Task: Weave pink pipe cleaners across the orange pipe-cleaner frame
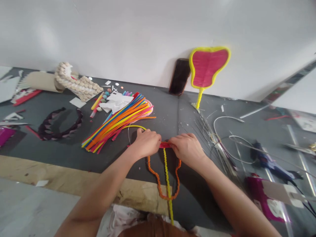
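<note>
My left hand [146, 143] and my right hand [188, 148] are both closed in a pinch on a short red pipe cleaner [165, 144] stretched between them. It crosses the top of a fan-shaped frame: an orange pipe-cleaner outline [159, 184] with a yellow pipe-cleaner stem [168, 184] running down its middle toward me. The frame lies on the dark grey mat [74, 154]. A loose yellow pipe cleaner [134, 126] curves just behind my left hand.
A pile of coloured pipe cleaners [118, 121] lies left of my hands. A finished pink-and-yellow fan [208, 67] and a dark phone [179, 76] lean on the wall. Thin wires [217, 144], a blue glue gun [269, 163] and a white cable [227, 120] lie right.
</note>
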Demonstrator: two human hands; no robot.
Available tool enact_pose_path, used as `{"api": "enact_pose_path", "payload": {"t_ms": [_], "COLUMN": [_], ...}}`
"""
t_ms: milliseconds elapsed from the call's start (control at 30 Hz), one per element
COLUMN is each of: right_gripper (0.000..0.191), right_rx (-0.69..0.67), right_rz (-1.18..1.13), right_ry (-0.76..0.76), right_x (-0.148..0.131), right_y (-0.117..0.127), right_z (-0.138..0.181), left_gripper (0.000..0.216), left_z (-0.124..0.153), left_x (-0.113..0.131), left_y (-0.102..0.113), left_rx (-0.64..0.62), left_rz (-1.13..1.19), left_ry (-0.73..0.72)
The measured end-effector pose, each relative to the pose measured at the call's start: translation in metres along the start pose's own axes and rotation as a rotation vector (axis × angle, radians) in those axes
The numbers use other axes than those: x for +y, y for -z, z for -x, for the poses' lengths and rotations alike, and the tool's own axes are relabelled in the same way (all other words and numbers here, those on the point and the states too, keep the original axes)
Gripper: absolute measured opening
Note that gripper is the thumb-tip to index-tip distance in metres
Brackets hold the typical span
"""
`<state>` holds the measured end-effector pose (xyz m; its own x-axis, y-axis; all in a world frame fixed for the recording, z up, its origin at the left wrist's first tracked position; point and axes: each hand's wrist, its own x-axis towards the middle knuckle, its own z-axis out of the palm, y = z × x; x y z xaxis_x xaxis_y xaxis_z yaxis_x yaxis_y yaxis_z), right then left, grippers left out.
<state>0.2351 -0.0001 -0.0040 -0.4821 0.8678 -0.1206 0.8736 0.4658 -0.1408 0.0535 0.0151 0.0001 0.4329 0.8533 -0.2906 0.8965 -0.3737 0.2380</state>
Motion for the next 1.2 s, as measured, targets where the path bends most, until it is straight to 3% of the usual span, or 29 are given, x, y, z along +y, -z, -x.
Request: {"api": "enact_pose_path", "payload": {"t_ms": [200, 433, 733, 1200], "right_gripper": [0.011, 0.012, 0.011, 0.013], "right_rx": [0.030, 0.078, 0.042, 0.208], "right_rz": [-0.046, -0.063, -0.116, -0.025], "right_ry": [0.062, 0.138, 0.167, 0.252], "right_x": [0.004, 0.004, 0.004, 0.003], "right_y": [0.004, 0.003, 0.009, 0.011], "right_z": [-0.001, -0.001, 0.002, 0.005], "left_gripper": [0.026, 0.021, 0.021, 0.023], "left_z": [-0.005, -0.005, -0.001, 0.002], "left_x": [-0.009, -0.019, -0.011, -0.009], "left_y": [0.018, 0.013, 0.017, 0.020], "left_rx": [-0.147, -0.176, -0.175, -0.163], "left_rz": [0.233, 0.492, 0.506, 0.481], "left_ry": [-0.072, -0.069, -0.058, -0.122]}}
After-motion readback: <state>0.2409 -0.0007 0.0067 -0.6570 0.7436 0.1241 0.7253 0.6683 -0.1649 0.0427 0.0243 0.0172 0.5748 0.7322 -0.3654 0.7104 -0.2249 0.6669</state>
